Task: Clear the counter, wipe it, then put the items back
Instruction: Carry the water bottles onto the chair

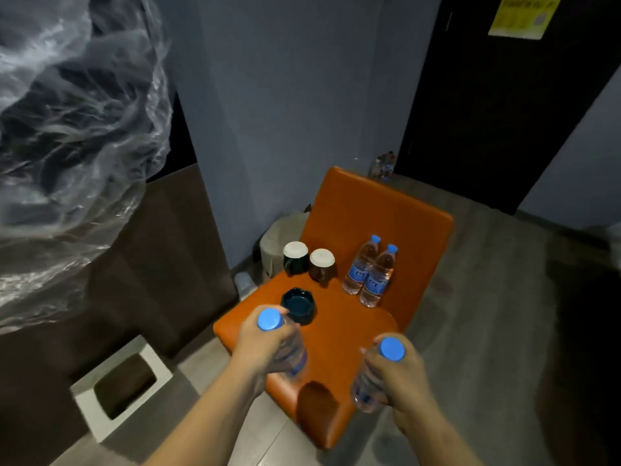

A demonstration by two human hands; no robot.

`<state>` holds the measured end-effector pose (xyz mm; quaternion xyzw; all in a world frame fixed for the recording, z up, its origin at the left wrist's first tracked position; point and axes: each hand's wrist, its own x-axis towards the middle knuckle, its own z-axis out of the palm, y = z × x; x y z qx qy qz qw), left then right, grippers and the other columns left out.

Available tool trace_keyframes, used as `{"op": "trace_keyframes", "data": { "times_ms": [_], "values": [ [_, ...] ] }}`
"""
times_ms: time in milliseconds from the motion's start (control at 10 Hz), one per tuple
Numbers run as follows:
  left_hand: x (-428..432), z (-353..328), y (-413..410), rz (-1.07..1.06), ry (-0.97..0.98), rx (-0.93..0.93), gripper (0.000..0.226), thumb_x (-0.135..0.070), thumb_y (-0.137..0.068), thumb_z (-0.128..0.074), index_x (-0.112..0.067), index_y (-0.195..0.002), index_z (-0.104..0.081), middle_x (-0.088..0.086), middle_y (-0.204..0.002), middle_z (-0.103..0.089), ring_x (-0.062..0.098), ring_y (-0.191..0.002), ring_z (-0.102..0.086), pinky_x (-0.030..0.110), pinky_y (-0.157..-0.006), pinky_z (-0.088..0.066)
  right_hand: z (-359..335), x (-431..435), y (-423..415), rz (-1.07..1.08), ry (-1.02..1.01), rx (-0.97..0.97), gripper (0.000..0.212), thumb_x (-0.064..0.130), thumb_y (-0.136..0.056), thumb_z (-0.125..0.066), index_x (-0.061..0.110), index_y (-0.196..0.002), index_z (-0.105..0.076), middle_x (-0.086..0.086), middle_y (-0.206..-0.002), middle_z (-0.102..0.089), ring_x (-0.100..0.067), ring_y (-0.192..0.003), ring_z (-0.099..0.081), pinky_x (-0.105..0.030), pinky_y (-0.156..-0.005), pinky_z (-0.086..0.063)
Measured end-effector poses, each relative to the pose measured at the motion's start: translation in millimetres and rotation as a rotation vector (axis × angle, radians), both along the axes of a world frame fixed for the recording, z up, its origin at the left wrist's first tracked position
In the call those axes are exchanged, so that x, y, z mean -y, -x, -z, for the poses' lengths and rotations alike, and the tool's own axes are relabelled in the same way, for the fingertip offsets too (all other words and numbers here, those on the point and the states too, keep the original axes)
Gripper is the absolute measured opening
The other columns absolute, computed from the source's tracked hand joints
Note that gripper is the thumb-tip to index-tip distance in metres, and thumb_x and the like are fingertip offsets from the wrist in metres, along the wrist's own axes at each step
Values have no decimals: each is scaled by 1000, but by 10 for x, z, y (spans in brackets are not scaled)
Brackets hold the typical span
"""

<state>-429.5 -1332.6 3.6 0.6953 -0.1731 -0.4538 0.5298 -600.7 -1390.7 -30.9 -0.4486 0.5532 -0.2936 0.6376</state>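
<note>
— So, what do the hands hold?
— The left hand (265, 344) is curled round a blue-capped water bottle (295, 358) over the orange chair's (379, 213) front seat edge. The right hand (403, 375) grips a second bottle (366, 388) by the seat's right edge.
— And on the seat?
— Two standing bottles (369, 274), touching, by the backrest; two lidded mugs (295, 257) at the back-left corner; a dark ashtray (298, 304) just beyond the left hand.

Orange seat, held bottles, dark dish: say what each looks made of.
Orange seat: leather or leatherette, soft sheen. Clear thin plastic with blue plastic caps: left bottle, gripped by the left hand, and right bottle, gripped by the right hand. Dark dish: probably glazed ceramic or glass, glossy rim.
</note>
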Motion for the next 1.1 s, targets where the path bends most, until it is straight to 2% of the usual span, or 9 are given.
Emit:
{"op": "trace_keyframes", "data": {
  "times_ms": [100,200,300,500,600,800,900,1000,1100],
  "values": [
    [447,30,-5,-43,-17,1,22,6,-86,-57,-15,-88,-55,3,-65,-51,4,-43,-53,18,-42,-44,73,402,-17,48,-35,17,18,-4,-86,-59,12,-83,-52,-4,-47,-44,-18,-43,-38,-24,-45,-39],
    [886,107,-68,6,-27,51,21,3,-86,-56,-17,-91,-56,1,-73,-55,10,-62,-52,16,-46,-46,118,754,-76,96,-66,28,17,-4,-86,-59,12,-85,-54,-7,-57,-48,-20,-51,-44,-26,-48,-42],
    [1235,224,-155,24,-29,50,24,6,-84,-55,-16,-94,-56,2,-70,-54,13,-61,-51,17,-43,-45,210,1022,-153,127,-61,18,15,-3,-86,-60,11,-86,-55,-10,-66,-52,-22,-59,-49,-29,-52,-46],
    [1968,440,-271,75,-96,-51,28,9,-82,-56,-16,-94,-56,6,-69,-55,18,-60,-53,29,-56,-50,377,1636,-347,200,-61,-18,22,-12,-83,-59,9,-79,-54,-9,-63,-52,-24,-56,-49,-25,-47,-44],
    [2301,558,-298,97,-112,-41,27,7,-83,-56,-18,-95,-56,3,-73,-57,13,-63,-54,22,-51,-48,455,1907,-388,185,-97,19,18,-6,-80,-64,10,-82,-55,-11,-66,-55,-24,-59,-51,-29,-54,-46],
    [2905,839,-282,118,-172,-6,28,8,-83,-58,-18,-93,-55,1,-76,-56,13,-67,-55,25,-58,-49,729,2531,-410,88,-218,93,16,4,-63,-63,13,-71,-53,-4,-55,-50,-20,-59,-46,-31,-57,-45],
    [3101,966,-281,136,-168,54,32,7,-85,-59,-24,-84,-52,-4,-79,-57,9,-68,-56,17,-56,-50,918,2886,-418,80,-265,53,22,-9,-81,-59,13,-78,-55,-7,-62,-53,-23,-59,-50,-30,-55,-46],
    [3264,1127,-324,118,-207,90,35,8,-84,-60,-26,-81,-50,-6,-79,-56,5,-68,-54,10,-52,-48,1193,3183,-501,61,-355,33,24,-8,-84,-59,16,-88,-56,-15,-83,-61,-30,-77,-60,-38,-69,-51],
    [3374,1281,-375,137,-235,118,29,9,-82,-61,-18,-90,-53,-3,-80,-57,10,-70,-57,14,-53,-49,1319,3310,-604,73,-420,101,33,-11,-84,-57,12,-107,-56,-16,-100,-60,-34,-96,-58,-45,-83,-50]
  ]
}}
